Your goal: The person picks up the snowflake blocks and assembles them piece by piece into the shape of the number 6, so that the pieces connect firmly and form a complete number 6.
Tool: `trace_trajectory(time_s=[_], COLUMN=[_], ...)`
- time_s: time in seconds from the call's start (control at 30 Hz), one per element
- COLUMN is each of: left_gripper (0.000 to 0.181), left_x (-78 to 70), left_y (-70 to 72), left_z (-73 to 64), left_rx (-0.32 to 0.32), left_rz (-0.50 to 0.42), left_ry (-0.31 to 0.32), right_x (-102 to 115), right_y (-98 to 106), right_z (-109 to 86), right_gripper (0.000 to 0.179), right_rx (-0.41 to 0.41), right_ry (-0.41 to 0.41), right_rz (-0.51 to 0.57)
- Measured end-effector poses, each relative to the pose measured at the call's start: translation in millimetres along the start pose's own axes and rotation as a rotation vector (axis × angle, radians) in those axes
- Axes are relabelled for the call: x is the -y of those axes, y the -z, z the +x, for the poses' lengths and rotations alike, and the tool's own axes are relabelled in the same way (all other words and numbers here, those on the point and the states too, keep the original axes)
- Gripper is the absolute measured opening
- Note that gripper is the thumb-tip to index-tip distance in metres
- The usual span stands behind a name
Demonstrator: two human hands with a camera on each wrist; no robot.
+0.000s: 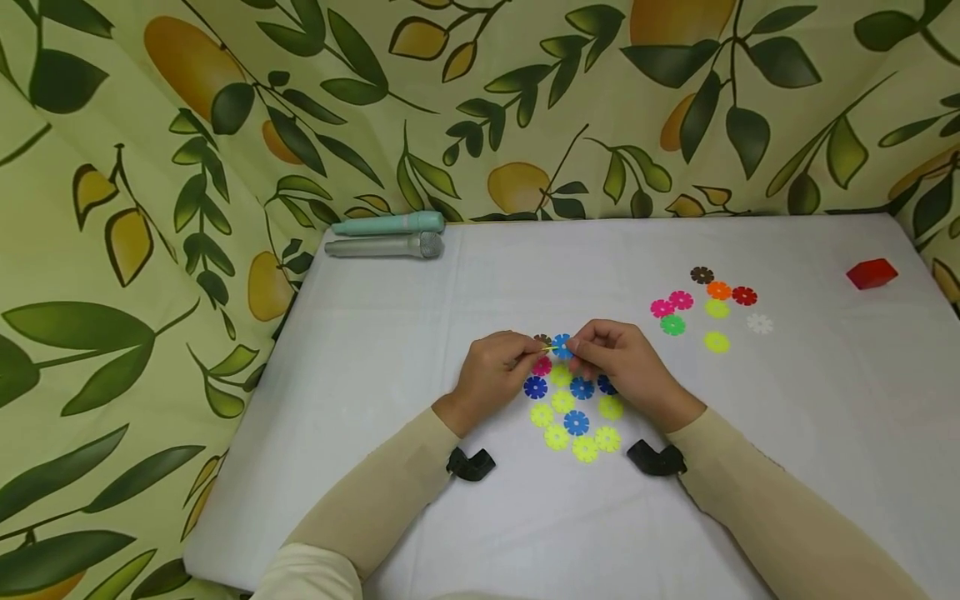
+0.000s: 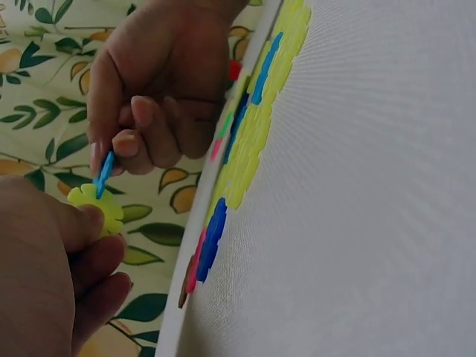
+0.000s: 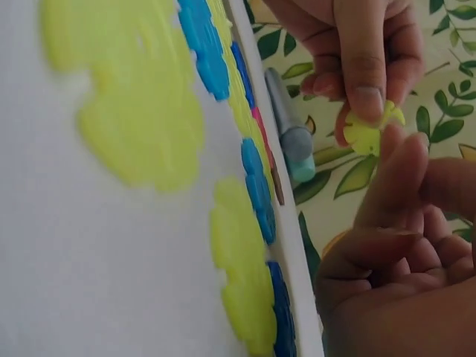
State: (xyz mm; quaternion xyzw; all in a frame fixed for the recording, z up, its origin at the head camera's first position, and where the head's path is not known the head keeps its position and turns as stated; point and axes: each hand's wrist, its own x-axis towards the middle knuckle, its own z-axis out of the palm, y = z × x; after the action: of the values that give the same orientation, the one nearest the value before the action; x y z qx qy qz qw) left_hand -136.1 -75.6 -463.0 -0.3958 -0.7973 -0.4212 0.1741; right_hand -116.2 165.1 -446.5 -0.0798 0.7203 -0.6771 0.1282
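My left hand (image 1: 489,367) pinches a yellow notched plastic disc (image 2: 111,212) between thumb and fingers. Opposite it, my right hand (image 1: 628,367) grips a light blue notched disc (image 1: 561,345) by its edge. In the left wrist view the two discs meet edge to edge, the blue one standing across the yellow one at its notched rim. Below both hands several similar discs lie flat on the white table, among them a yellow disc (image 1: 585,449), a dark blue disc (image 1: 536,387) and a pink disc (image 1: 542,367). In the right wrist view my fingers hide the blue disc.
A smaller scatter of discs, including a green disc (image 1: 672,325) and a red disc (image 1: 745,296), lies to the right. Beyond it sits a red block (image 1: 872,273). A teal microphone (image 1: 390,223) and a silver microphone (image 1: 386,245) lie at the back left, near the patterned curtain (image 1: 517,108).
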Motion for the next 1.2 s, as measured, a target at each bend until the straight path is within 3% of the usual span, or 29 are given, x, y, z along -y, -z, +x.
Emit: trace_trajectory(time_s=[0.27,0.43,0.63,0.8,0.93,1.03,1.2], left_gripper=[0.006,0.005,0.006,0.01,0.003,0.005,0.003], left_x=[5.0,14.4,26.9,30.8,32.0,32.6,30.6], left_y=[1.7,9.9,16.3,16.3,15.0,13.7,13.1], left_z=[0.1,-0.8,-0.2,-0.2,-0.8,-1.3,-0.6], left_rx=[-0.018,-0.119,-0.206,-0.219,-0.212,-0.212,-0.2], left_rz=[-0.031,-0.116,-0.238,-0.368,-0.469,-0.521,-0.516], left_ry=[0.082,0.199,0.348,0.495,0.589,0.626,0.632], right_x=[3,0,-5,-5,-5,-6,-7], right_y=[-3,-1,0,-3,-7,-8,-5], right_z=[2.8,10.6,26.3,38.8,43.8,44.2,43.5], right_gripper=[0.03,0.03,0.029,0.04,0.032,0.024,0.021], right_rx=[-0.026,-0.054,-0.027,0.077,0.111,0.103,0.087], right_ry=[-0.004,-0.007,0.024,0.126,0.13,0.111,0.085], right_rz=[-0.036,-0.125,-0.377,-0.617,-0.758,-0.76,-0.645])
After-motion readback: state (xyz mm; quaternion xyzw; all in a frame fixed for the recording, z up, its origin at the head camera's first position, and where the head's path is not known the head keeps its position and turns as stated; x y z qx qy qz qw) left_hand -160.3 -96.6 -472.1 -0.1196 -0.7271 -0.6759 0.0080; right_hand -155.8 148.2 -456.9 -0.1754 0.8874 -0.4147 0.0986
